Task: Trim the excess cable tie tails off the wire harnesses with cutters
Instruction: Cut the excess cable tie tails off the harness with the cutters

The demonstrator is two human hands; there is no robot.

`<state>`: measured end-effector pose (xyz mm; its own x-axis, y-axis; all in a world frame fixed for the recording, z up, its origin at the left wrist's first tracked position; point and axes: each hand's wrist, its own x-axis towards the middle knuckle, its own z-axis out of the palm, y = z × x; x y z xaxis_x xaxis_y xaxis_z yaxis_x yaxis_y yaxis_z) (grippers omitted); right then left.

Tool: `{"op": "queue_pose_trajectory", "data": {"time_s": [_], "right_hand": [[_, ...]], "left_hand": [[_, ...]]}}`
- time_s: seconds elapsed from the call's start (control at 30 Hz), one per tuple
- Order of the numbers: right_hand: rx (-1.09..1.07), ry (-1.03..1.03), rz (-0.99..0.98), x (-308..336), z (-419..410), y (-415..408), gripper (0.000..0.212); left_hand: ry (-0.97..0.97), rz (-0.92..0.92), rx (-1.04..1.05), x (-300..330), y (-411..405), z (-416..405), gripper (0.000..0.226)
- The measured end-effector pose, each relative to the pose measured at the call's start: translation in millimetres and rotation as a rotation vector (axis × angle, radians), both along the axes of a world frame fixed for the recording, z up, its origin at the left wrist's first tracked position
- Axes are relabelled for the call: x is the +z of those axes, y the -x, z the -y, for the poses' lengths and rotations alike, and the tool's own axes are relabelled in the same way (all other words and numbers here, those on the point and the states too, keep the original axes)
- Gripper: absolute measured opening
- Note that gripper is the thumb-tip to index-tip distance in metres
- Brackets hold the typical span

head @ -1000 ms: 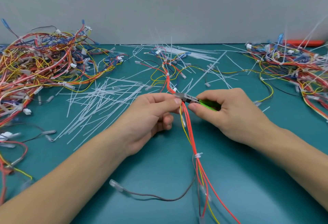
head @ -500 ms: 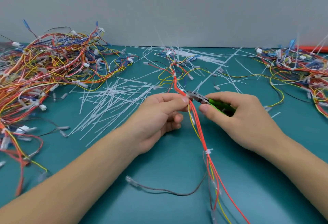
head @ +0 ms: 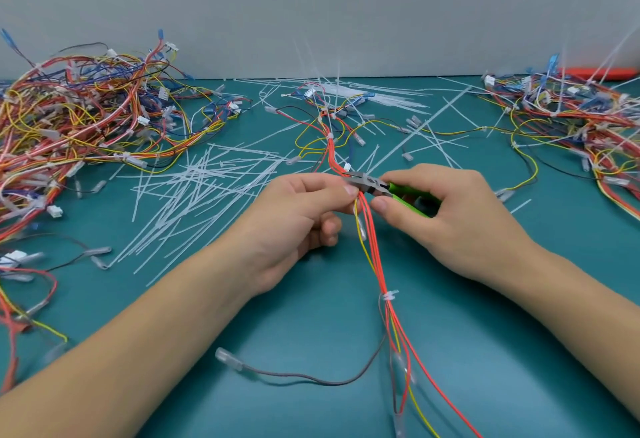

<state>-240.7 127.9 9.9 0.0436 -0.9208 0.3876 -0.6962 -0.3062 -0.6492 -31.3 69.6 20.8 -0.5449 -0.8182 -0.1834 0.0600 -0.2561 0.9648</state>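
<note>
Left hand pinches the harness between thumb and fingertips, just below the cutter head. Right hand is wrapped round the green-handled cutters; the nose sits against the red wires right at the left fingertips, near a small white tie head. Whether the blades are closed can't be read from here.

The harness runs mid-surface, from the far tangle down between both hands toward the near edge, with an already trimmed tie lower down.

Handling, as a judgement: the wires are light and floppy, so they need pinching close to the tie or they'll twist away from the blades. The nylon tail is thin and springy and likely flicks off when cut. Insulation is soft, so keep the blades flush on the tie head, not on the wire.

Cut tails are scattered left; bigger harness piles sit left and right.
</note>
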Motion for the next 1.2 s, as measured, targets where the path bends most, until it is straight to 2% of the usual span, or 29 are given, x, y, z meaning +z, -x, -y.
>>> {"op": "queue_pose_trajectory", "data": {"time_s": [0.1, 0.2, 0.27, 0.43, 0.53, 0.7, 0.87, 1.13, 1.2], "right_hand": [[-0.014, 0.011, -0.011, 0.0, 0.3, 0.0, 0.022], [-0.009, -0.013, -0.042, 2.4, 1.0, 3.2, 0.044], [-0.011, -0.036, -0.090, 6.0, 1.8, 5.1, 0.055], [-0.031, -0.016, -0.083, 5.4, 0.6, 0.9, 0.051], [-0.036, -0.031, -0.004, -0.3, 0.3, -6.0, 0.038], [-0.060, -0.037, 0.059, 0.5, 2.4, 0.9, 0.020], [-0.048, -0.034, 0.049, -1.7, 1.7, 4.0, 0.020], [-0.012, -0.013, -0.005, -0.8, 2.1, 2.1, 0.023], [-0.013, -0.009, 0.002, -0.1, 1.7, 1.3, 0.030]], "left_hand": [[-0.023, -0.011, -0.011, 0.6, -0.4, 1.3, 0.014], [-0.042, -0.024, -0.014, -0.6, -1.2, 2.8, 0.008], [-0.039, -0.018, -0.017, -2.2, -1.5, 3.2, 0.015], [-0.053, -0.025, -0.005, -0.8, -1.2, 2.1, 0.016], [-0.079, -0.040, 0.030, 0.0, -1.0, 1.5, 0.006], [-0.091, -0.057, 0.047, 0.8, -1.0, 1.1, 0.005], [-0.088, -0.054, 0.039, 0.0, -0.4, 1.6, 0.006], [0.049, 0.029, -0.009, -1.7, -0.1, -0.7, 0.014], [0.049, 0.022, -0.014, -1.4, -0.5, -0.3, 0.016]]}}
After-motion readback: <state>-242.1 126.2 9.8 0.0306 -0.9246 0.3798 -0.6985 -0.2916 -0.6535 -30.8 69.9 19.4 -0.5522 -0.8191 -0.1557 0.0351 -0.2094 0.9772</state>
